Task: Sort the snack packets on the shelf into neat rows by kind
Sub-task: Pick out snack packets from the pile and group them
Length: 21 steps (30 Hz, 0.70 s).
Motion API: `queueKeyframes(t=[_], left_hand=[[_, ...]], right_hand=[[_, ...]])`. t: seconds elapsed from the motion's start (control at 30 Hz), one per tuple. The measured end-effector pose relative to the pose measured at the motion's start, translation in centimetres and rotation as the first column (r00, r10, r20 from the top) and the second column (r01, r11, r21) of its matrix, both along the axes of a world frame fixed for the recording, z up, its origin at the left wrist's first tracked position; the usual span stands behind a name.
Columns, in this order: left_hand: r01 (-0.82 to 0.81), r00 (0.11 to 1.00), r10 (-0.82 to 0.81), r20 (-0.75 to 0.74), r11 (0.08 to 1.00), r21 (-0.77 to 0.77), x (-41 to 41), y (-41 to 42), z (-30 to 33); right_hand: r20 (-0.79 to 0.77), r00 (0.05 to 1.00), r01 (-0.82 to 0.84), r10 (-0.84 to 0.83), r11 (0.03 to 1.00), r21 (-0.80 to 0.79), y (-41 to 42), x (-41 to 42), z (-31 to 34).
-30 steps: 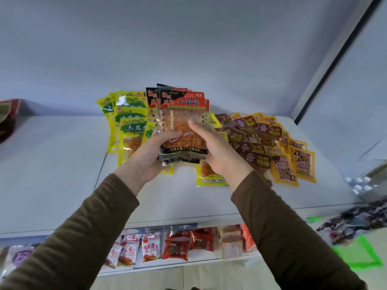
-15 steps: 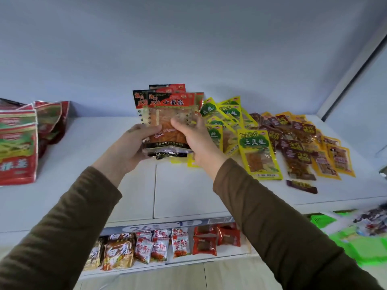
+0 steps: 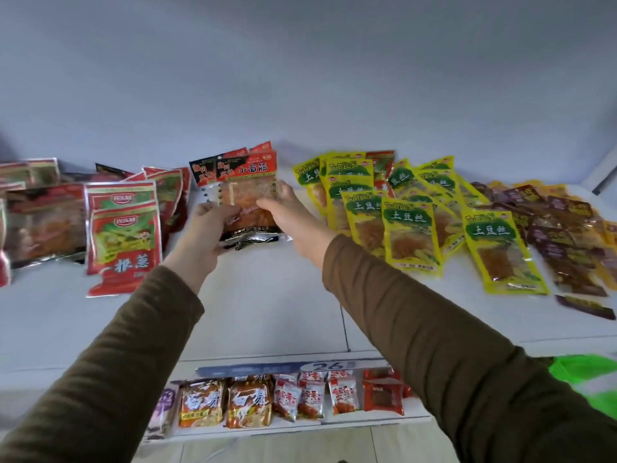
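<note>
Both my hands hold one stack of red-and-black topped snack packets [image 3: 245, 182] just above the white shelf [image 3: 267, 312], between two groups. My left hand [image 3: 210, 228] grips the stack's lower left edge, my right hand [image 3: 290, 215] grips its right side. Red packets with green vegetable pictures [image 3: 122, 228] lie overlapped to the left. Yellow-green packets [image 3: 409, 222] lie fanned out to the right, and beyond them dark brown and orange packets [image 3: 567, 235] form a loose heap.
A single dark packet [image 3: 586, 307] lies apart near the shelf's right front edge. The lower shelf [image 3: 367, 421] carries rows of small orange, white and red packets behind a price strip [image 3: 293, 367]. A grey back wall rises behind everything.
Both hands have carried the red-and-black stack leftward, away from the yellow-green packets toward the red packets. The view has swung left with them.
</note>
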<state>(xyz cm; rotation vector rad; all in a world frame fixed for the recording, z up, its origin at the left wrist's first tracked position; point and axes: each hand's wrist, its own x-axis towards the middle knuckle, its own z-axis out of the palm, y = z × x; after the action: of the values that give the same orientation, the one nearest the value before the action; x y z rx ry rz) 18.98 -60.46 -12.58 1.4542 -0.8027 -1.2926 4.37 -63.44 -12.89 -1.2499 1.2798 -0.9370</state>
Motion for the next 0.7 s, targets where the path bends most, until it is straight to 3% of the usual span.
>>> queueKeyframes(t=[0.27, 0.47, 0.7], left_hand=[[0.067, 0.983, -0.073, 0.166, 0.997, 0.045, 6.6, -4.0, 0.2], [0.128, 0.951, -0.145, 0.273, 0.989, 0.080, 7.4, -4.6, -0.8], [0.152, 0.909, -0.138, 0.394, 0.988, -0.006, 7.5, -5.5, -1.4]], right_hand=[[0.125, 0.986, 0.104, -0.111, 0.993, 0.062, -3.0, 7.7, -2.8], [-0.115, 0.985, 0.134, -0.128, 0.990, 0.043, -3.2, 8.5, -4.0], [0.038, 0.984, 0.173, -0.172, 0.984, -0.036, -2.2, 8.5, -4.2]])
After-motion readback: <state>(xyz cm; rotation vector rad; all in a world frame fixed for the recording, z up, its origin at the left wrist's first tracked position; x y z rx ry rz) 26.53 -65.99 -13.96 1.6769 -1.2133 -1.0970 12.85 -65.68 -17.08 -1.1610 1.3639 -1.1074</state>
